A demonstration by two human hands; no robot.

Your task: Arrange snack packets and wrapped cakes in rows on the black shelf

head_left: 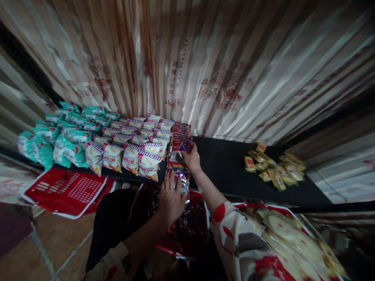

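Note:
Dark red-and-purple snack packets (181, 145) lie in a column on the black shelf (222, 168). My right hand (192, 158) grips the edge of one of these packets from the right, its thumb on top and its other fingers mostly hidden. Nearer to me, my left hand (172, 199) lies with fingers stretched out flat over the front end of a shiny packet (184, 180). Beneath that hand, a red bag (196, 230) holds more dark shiny packets. White snack bags with striped tops (149, 164) stand in rows just left of the column.
Several teal snack bags (70, 150) fill the shelf's left end. Small yellow packets (281, 169) are piled toward the right. A red printed bag (67, 191) hangs below the shelf. At lower right, a bag contains pale round packaged items (293, 238). A pleated curtain (205, 58) hangs behind.

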